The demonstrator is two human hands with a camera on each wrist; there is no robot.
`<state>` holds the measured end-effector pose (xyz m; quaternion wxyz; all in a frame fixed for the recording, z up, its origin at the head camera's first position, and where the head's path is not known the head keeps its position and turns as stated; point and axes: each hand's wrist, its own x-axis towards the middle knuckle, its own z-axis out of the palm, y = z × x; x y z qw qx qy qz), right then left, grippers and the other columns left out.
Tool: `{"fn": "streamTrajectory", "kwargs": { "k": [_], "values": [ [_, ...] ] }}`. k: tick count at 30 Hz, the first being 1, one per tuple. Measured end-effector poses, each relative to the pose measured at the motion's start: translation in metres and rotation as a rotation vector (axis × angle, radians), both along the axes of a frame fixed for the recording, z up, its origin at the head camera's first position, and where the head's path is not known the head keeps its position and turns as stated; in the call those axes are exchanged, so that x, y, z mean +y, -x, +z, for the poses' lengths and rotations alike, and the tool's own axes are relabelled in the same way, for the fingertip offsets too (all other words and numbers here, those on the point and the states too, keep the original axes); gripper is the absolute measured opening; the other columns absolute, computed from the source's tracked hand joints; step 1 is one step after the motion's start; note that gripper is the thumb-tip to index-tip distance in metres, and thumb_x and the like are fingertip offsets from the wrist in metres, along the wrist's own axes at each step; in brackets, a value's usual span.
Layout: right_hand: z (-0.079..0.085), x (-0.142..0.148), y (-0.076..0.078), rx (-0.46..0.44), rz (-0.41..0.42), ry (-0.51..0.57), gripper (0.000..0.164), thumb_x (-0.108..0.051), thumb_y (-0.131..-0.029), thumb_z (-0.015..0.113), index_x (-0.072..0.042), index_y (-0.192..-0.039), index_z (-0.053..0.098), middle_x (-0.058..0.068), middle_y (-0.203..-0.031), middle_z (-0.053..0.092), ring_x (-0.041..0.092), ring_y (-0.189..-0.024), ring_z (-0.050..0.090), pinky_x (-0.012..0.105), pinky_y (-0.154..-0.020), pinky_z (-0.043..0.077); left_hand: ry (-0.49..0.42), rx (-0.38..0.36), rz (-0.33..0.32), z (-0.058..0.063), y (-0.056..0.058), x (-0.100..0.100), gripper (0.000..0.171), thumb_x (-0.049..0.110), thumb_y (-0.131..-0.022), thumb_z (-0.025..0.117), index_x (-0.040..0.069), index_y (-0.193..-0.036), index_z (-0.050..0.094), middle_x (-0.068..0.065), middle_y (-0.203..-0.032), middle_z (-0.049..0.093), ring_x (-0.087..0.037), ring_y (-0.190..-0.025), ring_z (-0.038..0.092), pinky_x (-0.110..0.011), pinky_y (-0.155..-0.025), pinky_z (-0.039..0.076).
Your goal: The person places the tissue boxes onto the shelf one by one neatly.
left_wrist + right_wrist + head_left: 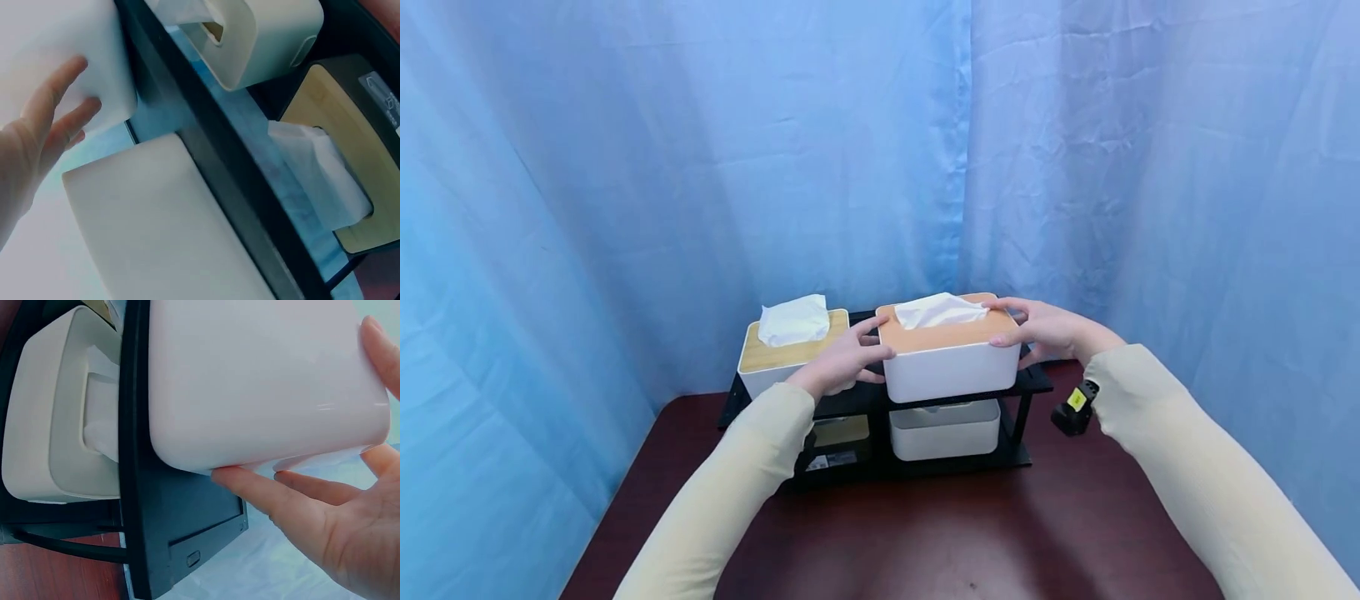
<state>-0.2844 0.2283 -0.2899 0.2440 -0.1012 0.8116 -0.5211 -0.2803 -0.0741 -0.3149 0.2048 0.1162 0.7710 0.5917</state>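
A white tissue box with an orange-brown lid (951, 372) sits on the right part of the rack's top shelf, a white tissue standing up from its slot. Against its left end my left hand (842, 358) holds it, fingers spread at the corner and lid edge. At the opposite end my right hand (1052, 327) grips the box, with fingertips on the lid and others along the side. The right wrist view shows those fingers at the box's edge (269, 394). To the left stands a second tissue box (797, 352) with a pale wood lid, close by my left forearm.
The black two-tier rack (1037, 379) stands on a dark red table (917, 533). On its lower shelf are a white tissue box (946, 433) and a dark one with a wooden face (337, 125). Blue curtains (850, 150) hang behind and at the sides.
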Motion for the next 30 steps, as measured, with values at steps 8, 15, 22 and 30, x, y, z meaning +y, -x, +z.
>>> {"fn": "streamTrajectory", "kwargs": {
  "k": [8, 15, 22, 30],
  "values": [
    [0.007, -0.004, 0.007, 0.069, -0.059, -0.12, 0.08, -0.021, -0.089, 0.066, -0.01, -0.151, 0.018, 0.032, -0.147, 0.022, 0.046, -0.128, 0.037, 0.051, -0.086, 0.051, 0.043, 0.037, 0.002, 0.009, 0.009, 0.0, 0.071, 0.008, -0.091, 0.061, 0.014, -0.151, 0.024, -0.022, -0.147, 0.034, -0.035, -0.124, 0.051, -0.043, -0.09, 0.05],
    [0.007, -0.007, 0.011, 0.067, -0.081, -0.142, 0.08, -0.022, -0.09, 0.064, -0.009, -0.152, 0.015, 0.033, -0.147, 0.018, 0.047, -0.13, 0.035, 0.05, -0.086, 0.052, 0.024, 0.032, 0.05, 0.009, 0.013, 0.0, 0.067, 0.004, -0.09, 0.06, 0.01, -0.149, 0.028, -0.021, -0.148, 0.033, -0.035, -0.122, 0.052, -0.045, -0.094, 0.048],
    [0.007, -0.008, 0.013, 0.078, -0.129, -0.136, 0.08, -0.023, -0.089, 0.067, -0.009, -0.151, 0.019, 0.033, -0.148, 0.019, 0.047, -0.131, 0.034, 0.05, -0.087, 0.051, 0.064, 0.059, 0.068, 0.01, 0.017, 0.003, 0.064, 0.005, -0.091, 0.061, 0.009, -0.148, 0.032, -0.019, -0.148, 0.033, -0.033, -0.122, 0.053, -0.041, -0.093, 0.049],
    [0.005, -0.01, 0.016, 0.103, -0.175, -0.142, 0.08, -0.027, -0.087, 0.069, -0.009, -0.15, 0.023, 0.031, -0.149, 0.019, 0.046, -0.132, 0.033, 0.05, -0.089, 0.05, 0.06, 0.104, 0.102, 0.008, 0.02, 0.005, 0.057, 0.005, -0.092, 0.06, 0.008, -0.145, 0.038, -0.019, -0.148, 0.034, -0.032, -0.123, 0.053, -0.04, -0.092, 0.049]
  ]
}}
